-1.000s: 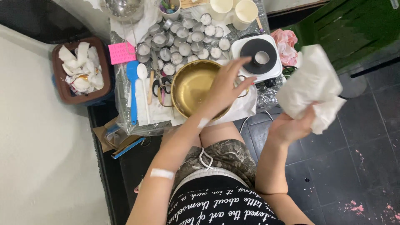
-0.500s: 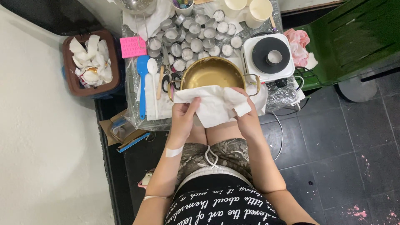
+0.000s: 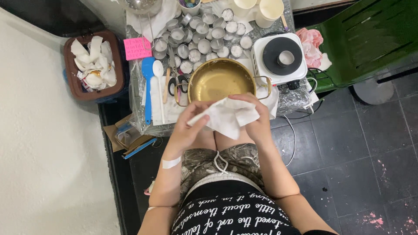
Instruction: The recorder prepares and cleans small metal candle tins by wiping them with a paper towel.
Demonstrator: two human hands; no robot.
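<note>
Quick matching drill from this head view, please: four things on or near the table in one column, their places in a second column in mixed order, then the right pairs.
Things:
1. white tissue
2. brass pot
3. small hot plate
4. brown bin

Places:
A. on the floor off the table's left end, full of crumpled paper
B. right of the pot, a small tin cup on its black disc
C. held between the left hand and right hand
D. table middle, just beyond the hands

Pairs: 1-C, 2-D, 3-B, 4-A
</note>
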